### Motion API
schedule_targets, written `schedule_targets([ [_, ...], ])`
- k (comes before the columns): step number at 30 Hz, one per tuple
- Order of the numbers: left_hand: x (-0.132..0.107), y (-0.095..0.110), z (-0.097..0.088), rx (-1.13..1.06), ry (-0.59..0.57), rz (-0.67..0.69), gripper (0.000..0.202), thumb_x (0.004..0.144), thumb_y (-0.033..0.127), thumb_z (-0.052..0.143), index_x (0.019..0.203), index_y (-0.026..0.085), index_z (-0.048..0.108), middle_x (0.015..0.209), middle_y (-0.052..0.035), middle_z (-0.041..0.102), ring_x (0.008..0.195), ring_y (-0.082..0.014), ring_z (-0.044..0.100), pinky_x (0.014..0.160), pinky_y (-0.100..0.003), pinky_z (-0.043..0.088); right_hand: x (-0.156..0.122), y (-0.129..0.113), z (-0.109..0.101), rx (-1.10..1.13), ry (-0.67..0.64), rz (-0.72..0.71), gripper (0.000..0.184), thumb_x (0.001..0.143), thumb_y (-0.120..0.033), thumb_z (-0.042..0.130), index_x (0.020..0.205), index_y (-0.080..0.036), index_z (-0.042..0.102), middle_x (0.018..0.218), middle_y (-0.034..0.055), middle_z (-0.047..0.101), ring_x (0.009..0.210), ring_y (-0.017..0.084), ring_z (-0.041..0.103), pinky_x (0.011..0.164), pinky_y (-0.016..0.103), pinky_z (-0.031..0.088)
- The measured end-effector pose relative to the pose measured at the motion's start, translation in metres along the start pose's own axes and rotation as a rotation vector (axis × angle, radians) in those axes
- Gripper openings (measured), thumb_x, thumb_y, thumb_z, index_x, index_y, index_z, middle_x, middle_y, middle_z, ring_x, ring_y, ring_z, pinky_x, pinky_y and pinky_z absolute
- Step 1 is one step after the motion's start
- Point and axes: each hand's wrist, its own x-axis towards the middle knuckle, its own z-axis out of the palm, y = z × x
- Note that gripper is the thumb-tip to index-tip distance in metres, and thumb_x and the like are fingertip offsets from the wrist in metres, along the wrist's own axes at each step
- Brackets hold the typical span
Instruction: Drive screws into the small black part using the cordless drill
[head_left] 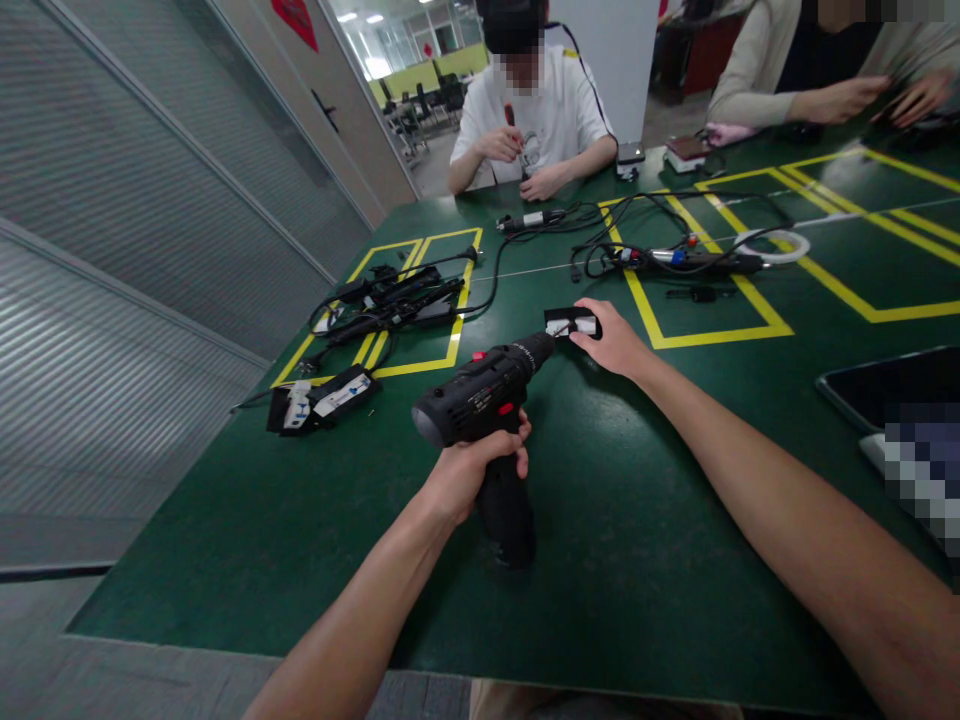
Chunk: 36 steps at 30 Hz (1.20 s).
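Head view. Left hand (pixel 472 470) clamped round cordless driver (pixel 487 390) grip; bit points toward 2 o'clock, onto small black part (pixel 571 322) at centre of bench (pixel 600 520). Right hand (pixel 611 340) pinches that part flat. Hold your bit square, press steadily, and tuck your fingertips clear.

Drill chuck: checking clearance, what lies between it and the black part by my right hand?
Head view: only the drill's thin bit, aimed at the part, over table.

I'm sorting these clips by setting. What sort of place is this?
Likely a shared workshop: a green worktable with yellow taped boxes, a cordless drill in the left hand, and cables.
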Motion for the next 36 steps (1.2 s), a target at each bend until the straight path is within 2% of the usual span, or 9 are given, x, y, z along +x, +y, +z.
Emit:
schedule_targets([
  [6,0.0003,0.0001,0.0007,-0.007,0.004,-0.013,0.028,0.070,0.019,0.063,0.097,0.013,0.058,0.084,-0.0019,0.058,0.053,-0.0086,0.056,0.055,-0.024,0.044,0.0010,0.0014,0.0003,0.009,0.003,-0.004,0.046,0.078,-0.026,0.064,0.123,-0.024,0.055,0.120,0.0106,0.055,0.112,0.028,0.057,0.102,0.048,0.042],
  [36,0.0000,-0.0001,0.0002,-0.001,0.005,-0.008,0.026,0.071,0.019,0.063,0.097,0.013,0.057,0.083,-0.0013,0.057,0.054,-0.0084,0.057,0.057,-0.024,0.044,0.0015,-0.0002,0.0004,0.003,0.010,0.023,0.042,0.082,-0.031,0.060,0.123,-0.023,0.056,0.118,0.0106,0.056,0.109,0.027,0.058,0.100,0.046,0.043],
])
